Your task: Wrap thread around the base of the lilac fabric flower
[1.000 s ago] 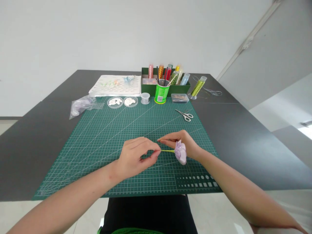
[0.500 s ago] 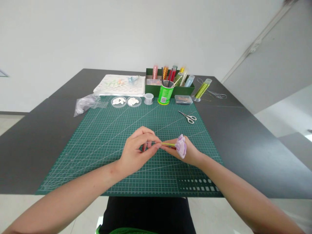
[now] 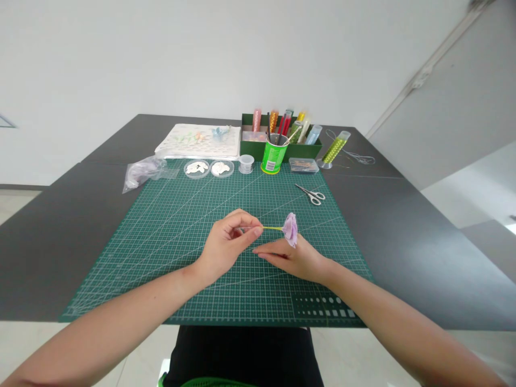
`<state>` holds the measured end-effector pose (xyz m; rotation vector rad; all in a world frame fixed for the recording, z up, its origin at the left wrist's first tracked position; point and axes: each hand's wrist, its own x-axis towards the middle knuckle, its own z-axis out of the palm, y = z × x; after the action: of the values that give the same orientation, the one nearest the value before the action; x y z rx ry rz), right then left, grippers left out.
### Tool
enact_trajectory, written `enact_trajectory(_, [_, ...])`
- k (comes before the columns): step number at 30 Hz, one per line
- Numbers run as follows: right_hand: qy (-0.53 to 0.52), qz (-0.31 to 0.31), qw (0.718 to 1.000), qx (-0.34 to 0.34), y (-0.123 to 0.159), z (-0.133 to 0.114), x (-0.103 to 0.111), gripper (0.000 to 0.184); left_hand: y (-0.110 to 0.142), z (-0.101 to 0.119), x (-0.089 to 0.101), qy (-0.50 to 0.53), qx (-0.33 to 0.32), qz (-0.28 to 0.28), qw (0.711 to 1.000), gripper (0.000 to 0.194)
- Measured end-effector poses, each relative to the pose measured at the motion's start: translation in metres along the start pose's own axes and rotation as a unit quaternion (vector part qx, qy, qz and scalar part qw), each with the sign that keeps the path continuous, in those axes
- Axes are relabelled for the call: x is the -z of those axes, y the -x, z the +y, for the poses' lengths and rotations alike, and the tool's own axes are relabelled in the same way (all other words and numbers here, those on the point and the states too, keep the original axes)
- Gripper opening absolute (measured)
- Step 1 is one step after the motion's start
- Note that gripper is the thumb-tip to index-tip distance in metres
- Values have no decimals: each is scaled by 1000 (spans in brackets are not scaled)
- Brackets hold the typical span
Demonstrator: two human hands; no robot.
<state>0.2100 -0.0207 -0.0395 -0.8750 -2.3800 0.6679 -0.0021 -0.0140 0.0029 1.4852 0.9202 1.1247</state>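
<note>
A lilac artificial flower [image 3: 290,230] on a thin yellow-green stem lies sideways above the cutting mat [image 3: 181,215]. My left hand [image 3: 231,239] pinches the stem between thumb and fingertips, with the flower head pointing right. Just below and to the right, my right hand [image 3: 292,258] is closed, thumb and fingers pressed together, and the flower head partly overlaps it. A faint fine thread runs down from under this hand toward the mat's front edge; its upper end is hidden in the fingers.
Scissors [image 3: 311,194] lie on the mat behind my right hand. Farther back stand a green can [image 3: 273,156] with tools, two dishes of white pieces, a clear case [image 3: 303,165] and a green box [image 3: 250,148] of thread spools. A plastic bag [image 3: 141,173] lies left.
The hands have come apart; before, their fingertips met at the stem. The flower has shifted slightly left and up with my left hand, and its head has turned. My right hand has dropped a little lower.
</note>
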Motion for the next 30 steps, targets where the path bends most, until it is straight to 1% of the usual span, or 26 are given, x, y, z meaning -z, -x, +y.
enact_trajectory(2, [-27,-1,1000,13,1,-2,-2,24,0,-2,0,-17,-6,13,1000,13])
enact_trajectory(5, [-51,-15,998,18,1,-6,-6,24,0,-4,-1,-12,9,2,1000,13])
enact_trajectory(7, [-50,-27,998,16,1,-7,-7,24,0,-5,-2,16,34,-18,999,15])
enact_trajectory(9, [-40,-36,999,10,0,-7,-8,25,0,-6,-3,61,74,-43,995,17])
enact_trajectory(13, [-20,-29,999,-3,0,-5,-9,25,0,-7,-2,148,155,-83,973,20])
enact_trajectory(16, [-29,-17,999,-15,0,-3,-8,26,-1,-8,-1,188,179,-100,960,22])
enact_trajectory(21, [-72,-7,996,-60,-2,-1,0,24,-2,-11,3,233,196,-107,946,24])
enact_trajectory(23, [-100,10,992,-81,-4,0,5,27,-3,-12,4,238,195,-101,946,26])
enact_trajectory(26, [-132,65,982,-117,-8,2,13,28,-5,-10,4,236,193,-94,948,26])
enact_trajectory(28, [-126,103,975,-148,-11,4,17,26,-5,-8,3,231,196,-89,949,27])
enact_trajectory(30, [-90,127,970,-185,-13,5,19,21,-5,-6,3,226,197,-85,950,27])
